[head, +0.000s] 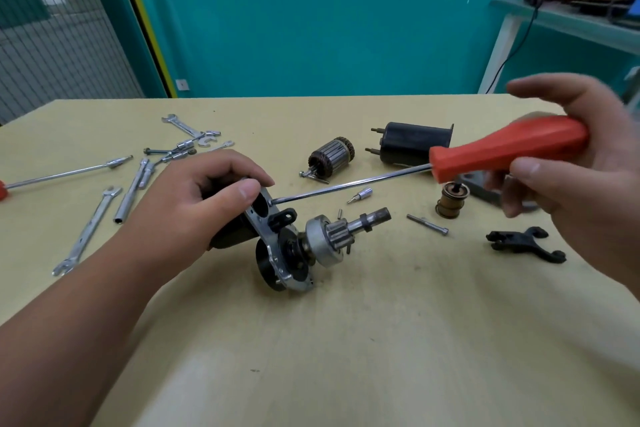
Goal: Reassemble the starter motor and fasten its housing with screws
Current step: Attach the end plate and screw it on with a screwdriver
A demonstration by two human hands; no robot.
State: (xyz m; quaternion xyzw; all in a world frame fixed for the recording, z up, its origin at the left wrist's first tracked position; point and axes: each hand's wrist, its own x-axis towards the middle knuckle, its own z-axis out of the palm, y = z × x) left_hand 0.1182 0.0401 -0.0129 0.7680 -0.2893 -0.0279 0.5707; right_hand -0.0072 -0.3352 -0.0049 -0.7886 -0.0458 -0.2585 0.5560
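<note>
My left hand point(204, 198) grips the starter motor assembly point(277, 250) at its upper end, thumb on the silver plate. The assembly leans on the table, its pinion gear and shaft point(349, 229) pointing right. My right hand point(585, 156) holds the red handle of a long screwdriver point(498, 149), fingers partly spread. The screwdriver's tip sits at a screw on the plate's top edge point(271, 200). A copper-wound armature point(330, 156), a black cylindrical housing point(415, 144), a brass spring plunger point(452, 199) and a black fork lever point(523, 243) lie loose behind and to the right.
Wrenches, sockets and extension bars point(138, 177) lie scattered at the left of the yellow table point(346, 340). A loose bolt point(427, 225) and a small bit point(360, 195) lie near the shaft. A second red-handled tool point(62, 175) reaches in from the left edge. A shelf point(568, 21) stands at the right wall.
</note>
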